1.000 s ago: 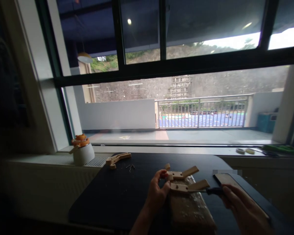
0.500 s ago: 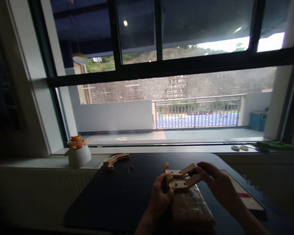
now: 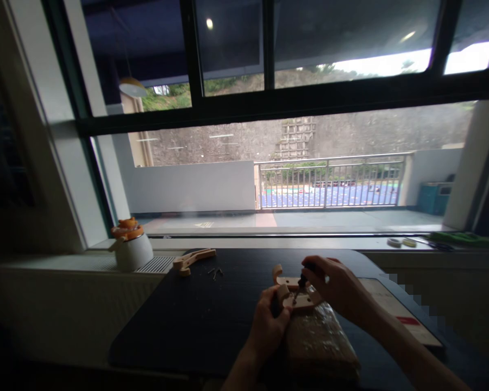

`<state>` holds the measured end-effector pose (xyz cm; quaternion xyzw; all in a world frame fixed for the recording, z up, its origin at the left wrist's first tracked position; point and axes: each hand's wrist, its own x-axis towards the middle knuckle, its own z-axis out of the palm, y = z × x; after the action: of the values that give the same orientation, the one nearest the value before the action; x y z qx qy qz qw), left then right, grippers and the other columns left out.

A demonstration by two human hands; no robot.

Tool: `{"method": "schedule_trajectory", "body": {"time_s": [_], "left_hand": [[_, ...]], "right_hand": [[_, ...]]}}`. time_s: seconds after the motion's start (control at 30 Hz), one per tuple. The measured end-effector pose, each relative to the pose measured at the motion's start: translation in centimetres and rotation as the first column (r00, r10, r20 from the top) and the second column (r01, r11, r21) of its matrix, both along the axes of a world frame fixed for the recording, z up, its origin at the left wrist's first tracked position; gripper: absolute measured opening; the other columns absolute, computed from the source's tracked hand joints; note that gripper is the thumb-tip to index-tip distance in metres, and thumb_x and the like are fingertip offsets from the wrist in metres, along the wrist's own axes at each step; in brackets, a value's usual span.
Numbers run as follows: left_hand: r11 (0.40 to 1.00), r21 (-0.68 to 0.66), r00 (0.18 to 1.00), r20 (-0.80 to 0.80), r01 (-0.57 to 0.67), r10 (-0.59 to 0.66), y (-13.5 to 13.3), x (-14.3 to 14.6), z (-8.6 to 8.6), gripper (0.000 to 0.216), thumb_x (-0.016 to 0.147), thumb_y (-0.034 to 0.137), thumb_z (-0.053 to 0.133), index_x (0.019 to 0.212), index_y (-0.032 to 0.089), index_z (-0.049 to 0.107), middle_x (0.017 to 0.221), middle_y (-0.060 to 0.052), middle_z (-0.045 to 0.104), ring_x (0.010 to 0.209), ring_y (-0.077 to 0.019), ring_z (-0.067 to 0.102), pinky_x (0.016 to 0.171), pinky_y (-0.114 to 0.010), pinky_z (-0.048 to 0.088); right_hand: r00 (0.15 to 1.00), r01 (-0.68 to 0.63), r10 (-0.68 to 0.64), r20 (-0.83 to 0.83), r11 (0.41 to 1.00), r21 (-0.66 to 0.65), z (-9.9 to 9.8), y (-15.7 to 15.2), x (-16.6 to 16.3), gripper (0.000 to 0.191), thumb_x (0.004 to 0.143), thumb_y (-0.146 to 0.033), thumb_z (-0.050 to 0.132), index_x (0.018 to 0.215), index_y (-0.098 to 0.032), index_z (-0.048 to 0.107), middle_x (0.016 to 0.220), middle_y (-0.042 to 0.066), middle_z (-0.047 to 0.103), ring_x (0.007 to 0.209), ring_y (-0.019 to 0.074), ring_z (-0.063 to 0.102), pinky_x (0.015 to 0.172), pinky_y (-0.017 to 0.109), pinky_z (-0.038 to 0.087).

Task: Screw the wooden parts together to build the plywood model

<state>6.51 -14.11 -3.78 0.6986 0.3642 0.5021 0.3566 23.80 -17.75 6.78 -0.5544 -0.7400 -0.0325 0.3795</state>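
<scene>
My left hand grips the near left end of a light wooden piece with curved ends and drilled holes. It rests over a plastic-wrapped brown block. My right hand is closed round the dark handle of a screwdriver, held tilted with its shaft pointing down at a hole near the left hand. Part of the wooden piece is hidden behind the right hand. Further left on the table, a similar wooden piece lies beside several small screws.
A dark table stands against the windowsill. On the left ledge sits a white pot with an orange top. A flat panel with a red mark lies at the right. Tape rolls and a green item rest on the sill.
My right hand has moved from the wooden piece's right end to above its middle, bringing the screwdriver upright over a hole. My left hand keeps its hold. The view has tilted slightly.
</scene>
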Motion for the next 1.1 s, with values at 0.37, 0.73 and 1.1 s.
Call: {"method": "schedule_trajectory", "body": {"time_s": [0.37, 0.73, 1.1], "left_hand": [[1.0, -0.008, 1.0, 0.023, 0.006, -0.006, 0.4, 0.2, -0.4, 0.036, 0.075, 0.017, 0.059, 0.11, 0.016, 0.056, 0.111, -0.009, 0.062, 0.104, -0.0226, 0.057, 0.095, -0.035, 0.042], [1.0, -0.003, 0.999, 0.027, 0.022, -0.022, 0.5, 0.2, -0.6, 0.036, 0.075, 0.017, 0.057, 0.112, 0.015, 0.055, 0.111, -0.009, 0.061, 0.104, -0.0226, 0.056, 0.094, -0.034, 0.042], [1.0, -0.007, 0.999, 0.027, 0.03, -0.029, 0.6, 0.2, -0.6, 0.036, 0.076, 0.017, 0.057, 0.112, 0.015, 0.056, 0.111, -0.009, 0.062, 0.104, -0.0229, 0.056, 0.095, -0.033, 0.042]], "right_hand": [[0.995, -0.062, 0.062, 0.082, 0.998, -0.002, 0.3, 1.2, -0.3, 0.018, 0.086, -0.034, 0.049, 0.092, -0.022, 0.061, 0.078, 0.002, 0.067, 0.071, 0.0188, 0.06, 0.069, 0.03, 0.043], [0.995, -0.069, 0.067, 0.068, 0.997, 0.022, 0.1, 2.5, -1.3, 0.021, 0.087, -0.033, 0.047, 0.094, -0.021, 0.063, 0.086, 0.005, 0.068, 0.071, 0.0194, 0.061, 0.064, 0.029, 0.042], [0.991, -0.118, 0.119, -0.062, 0.993, 0.024, -1.6, 3.7, -1.1, 0.033, 0.087, -0.034, 0.047, 0.115, -0.025, 0.06, 0.104, 0.006, 0.069, 0.085, 0.0221, 0.065, 0.073, 0.031, 0.049]]}}
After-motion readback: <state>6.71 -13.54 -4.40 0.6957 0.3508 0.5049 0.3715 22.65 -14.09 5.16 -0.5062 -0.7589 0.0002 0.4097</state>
